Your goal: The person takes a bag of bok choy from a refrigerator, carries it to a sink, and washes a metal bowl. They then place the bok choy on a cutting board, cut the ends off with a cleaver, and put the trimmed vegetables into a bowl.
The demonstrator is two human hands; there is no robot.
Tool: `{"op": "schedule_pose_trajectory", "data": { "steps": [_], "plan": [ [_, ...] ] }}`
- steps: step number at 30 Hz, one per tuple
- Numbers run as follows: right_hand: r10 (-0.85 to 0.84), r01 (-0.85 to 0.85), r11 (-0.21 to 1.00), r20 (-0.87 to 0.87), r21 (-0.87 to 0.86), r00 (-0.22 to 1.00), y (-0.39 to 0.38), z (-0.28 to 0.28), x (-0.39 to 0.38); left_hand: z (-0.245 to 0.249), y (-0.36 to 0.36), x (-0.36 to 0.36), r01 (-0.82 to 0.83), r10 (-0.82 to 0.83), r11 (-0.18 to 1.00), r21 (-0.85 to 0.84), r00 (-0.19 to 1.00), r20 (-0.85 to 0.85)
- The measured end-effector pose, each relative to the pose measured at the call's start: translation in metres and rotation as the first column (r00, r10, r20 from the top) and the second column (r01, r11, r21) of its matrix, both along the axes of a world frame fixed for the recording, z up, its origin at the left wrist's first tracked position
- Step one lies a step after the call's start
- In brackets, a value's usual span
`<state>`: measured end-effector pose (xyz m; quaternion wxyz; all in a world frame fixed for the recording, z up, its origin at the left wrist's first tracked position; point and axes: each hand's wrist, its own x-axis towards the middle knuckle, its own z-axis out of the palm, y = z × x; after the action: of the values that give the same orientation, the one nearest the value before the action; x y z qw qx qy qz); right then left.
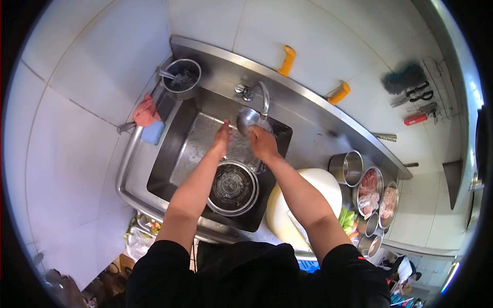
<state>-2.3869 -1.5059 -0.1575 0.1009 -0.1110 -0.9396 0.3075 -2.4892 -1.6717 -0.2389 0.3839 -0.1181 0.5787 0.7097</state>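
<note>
My right hand [264, 143] grips a shiny metal bowl [247, 118], tilted beneath the curved faucet [265, 97]; water splashes at its rim. To its left, apart from the bowl, my left hand [222, 138] is held over the sink with fingers stretched out and nothing visible in it. The steel sink [172, 149] is wet inside. Below my hands, a round metal pan [232, 187] sits on the sink's floor, its inside wet.
A metal pot [182, 84] with a handled utensil stands at the back left, near a pink cloth [146, 111] and blue sponge [152, 133]. A thick round cutting board [321, 185] lies right of the sink. Beyond are a meat tray [368, 192] and several metal containers.
</note>
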Motion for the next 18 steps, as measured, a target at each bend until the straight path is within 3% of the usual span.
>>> {"op": "schedule_pose_trajectory", "data": {
  "steps": [1,3,6,7,8,9,10,11,12,13,14,15,16,18],
  "plan": [
    [0.118,-0.135,0.927,0.070,0.350,0.991,0.000,0.006,0.008,0.004,-0.001,-0.012,-0.017,0.017,1.000,-0.004,1.000,-0.024],
    [0.129,-0.128,0.915,0.023,0.382,0.991,0.000,0.028,0.025,0.017,0.003,-0.039,-0.034,0.033,0.999,-0.010,0.994,-0.102],
    [-0.025,-0.015,0.950,0.121,0.313,0.992,0.003,0.037,0.045,0.011,0.027,-0.103,0.041,-0.059,0.996,-0.076,0.966,-0.251],
    [-0.106,0.111,0.993,0.107,-0.044,0.989,0.013,0.022,0.051,0.018,0.037,-0.114,0.011,-0.063,0.990,-0.143,0.927,-0.370],
    [-0.200,0.227,0.891,0.109,-0.394,0.974,0.023,0.015,0.061,0.025,0.050,-0.123,-0.019,-0.083,0.980,-0.200,0.870,-0.485],
    [-0.253,0.273,0.882,0.103,-0.384,0.962,0.029,0.026,0.072,0.011,0.060,-0.141,0.035,-0.129,0.984,-0.176,0.817,-0.562],
    [-0.316,0.450,0.644,0.320,-0.619,0.893,0.032,0.049,0.085,0.026,0.071,-0.142,0.026,-0.141,0.973,-0.230,0.856,-0.497],
    [-0.292,0.590,0.312,0.515,-0.745,0.806,0.034,0.077,0.099,0.000,0.084,-0.168,0.088,-0.283,0.929,-0.360,0.796,-0.535],
    [-0.278,0.601,0.159,0.549,-0.783,0.788,0.037,0.105,0.114,-0.007,0.095,-0.181,0.116,-0.322,0.910,-0.399,0.804,-0.501],
    [-0.326,0.609,0.139,0.545,-0.781,0.773,0.044,0.120,0.132,-0.064,0.106,-0.214,0.064,-0.428,0.860,-0.506,0.630,-0.648],
    [-0.391,0.569,0.140,0.483,-0.810,0.784,0.051,0.131,0.152,-0.023,0.107,-0.206,0.092,-0.368,0.828,-0.553,0.833,-0.413],
    [-0.446,0.526,0.153,0.416,-0.837,0.792,0.059,0.139,0.168,0.015,0.102,-0.189,0.069,-0.323,0.823,-0.564,0.873,-0.365],
    [-0.499,0.476,0.344,0.272,-0.809,0.823,0.070,0.135,0.180,0.040,0.104,-0.174,0.041,-0.272,0.813,-0.580,0.909,-0.316],
    [-0.511,0.484,0.699,0.106,-0.527,0.853,0.097,0.135,0.186,-0.036,0.109,-0.223,-0.053,-0.403,0.681,-0.731,0.805,-0.435]
  ]
}}
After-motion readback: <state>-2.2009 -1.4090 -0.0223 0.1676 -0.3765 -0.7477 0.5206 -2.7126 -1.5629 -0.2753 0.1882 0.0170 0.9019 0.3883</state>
